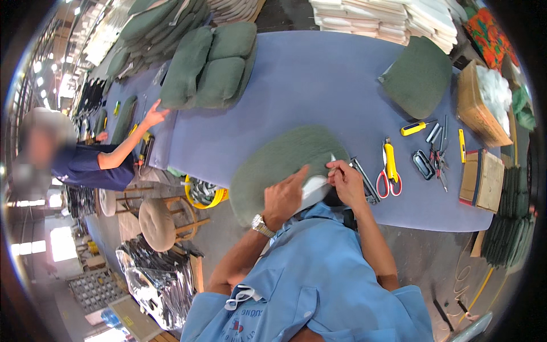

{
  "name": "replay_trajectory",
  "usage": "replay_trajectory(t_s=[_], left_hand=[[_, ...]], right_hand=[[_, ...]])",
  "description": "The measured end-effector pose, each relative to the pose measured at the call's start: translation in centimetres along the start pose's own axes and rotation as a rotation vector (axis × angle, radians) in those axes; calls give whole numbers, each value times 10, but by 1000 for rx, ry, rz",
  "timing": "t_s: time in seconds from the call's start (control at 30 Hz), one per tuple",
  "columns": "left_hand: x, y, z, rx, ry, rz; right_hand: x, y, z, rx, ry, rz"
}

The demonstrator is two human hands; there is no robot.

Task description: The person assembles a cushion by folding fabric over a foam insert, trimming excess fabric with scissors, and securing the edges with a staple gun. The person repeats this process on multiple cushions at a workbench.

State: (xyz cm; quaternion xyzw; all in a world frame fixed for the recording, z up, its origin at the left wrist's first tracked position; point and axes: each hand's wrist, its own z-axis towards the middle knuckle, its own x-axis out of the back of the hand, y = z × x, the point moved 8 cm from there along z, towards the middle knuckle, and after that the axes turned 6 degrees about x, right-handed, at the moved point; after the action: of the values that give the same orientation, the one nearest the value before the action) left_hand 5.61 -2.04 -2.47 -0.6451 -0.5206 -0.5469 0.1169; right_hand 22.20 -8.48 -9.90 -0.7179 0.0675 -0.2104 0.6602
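Note:
A dark green seat cushion (273,154) lies at the table's near edge, partly over it, in front of my body. On its near side shows a white patch (313,191), between my two hands. My left hand (285,196), with a watch on the wrist, rests on the cushion, its index finger stretched out. At the cushion's right edge my right hand (346,181) is closed in a pinch; a small whitish bit shows by its fingertips, too small to name. Right beside that hand lies a dark staple gun (366,181), partly hidden.
On the blue table (285,85) lie red-handled scissors (389,176), a yellow screwdriver (417,127), pliers (439,162), green cushions (225,68) and another green cushion (419,77). Cardboard boxes (484,108) stand at right. A co-worker (97,162) reaches in from the left, near a yellow bucket (205,194).

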Motion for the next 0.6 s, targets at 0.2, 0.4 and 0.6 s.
replay_trajectory(t_s=[0.2,0.4,0.6], left_hand=[[7,-37,-23,-117,381,-95],[-40,-243,-67,572,572,-262],[-88,-320,-90,860,570,-661]], right_hand=[[21,3,2,-55,92,-85],[67,73,3,-24,248,-337],[43,81,48,-115,110,-442]])
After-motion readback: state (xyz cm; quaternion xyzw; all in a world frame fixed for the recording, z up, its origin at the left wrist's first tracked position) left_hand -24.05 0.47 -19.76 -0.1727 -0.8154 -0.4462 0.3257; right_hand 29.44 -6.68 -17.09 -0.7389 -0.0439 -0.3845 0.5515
